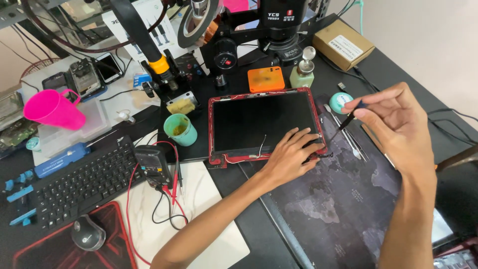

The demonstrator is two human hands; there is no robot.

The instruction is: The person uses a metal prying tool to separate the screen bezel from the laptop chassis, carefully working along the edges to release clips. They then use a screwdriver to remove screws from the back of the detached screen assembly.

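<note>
Far left of both hands on the worktop (348,209): pink mug (52,109), black keyboard (84,182), mouse (88,233), multimeter (153,163) with red and black leads. Closer in, a teal cup (180,129), orange box (266,78) and green dispenser bottle (302,72) sat beyond the fingers, under the microscope (279,25).

The red-framed tablet (264,124) lay flat, screen side dark, with a thin white wire (262,143) loose across the panel and more wire along the lower edge. It looked partly opened already, frame exposed; the panel seemed not yet lifted clear, so most of the teardown looked left, as a judgement only.

Left hand (291,154) lay palm down on the tablet's lower right corner, fingers spread apart and pressing the frame, holding nothing.

Right hand (393,119) hovered just right of that corner, fingers pinched together on a thin black tool (347,121), tip angled down toward the tablet's right edge, near it but apparently not touching. Metal tweezers (348,139) lay on the dark mat under the tool; a small teal tin (341,102) sat just beyond the fingertips, a cardboard box (343,44) farther back.
</note>
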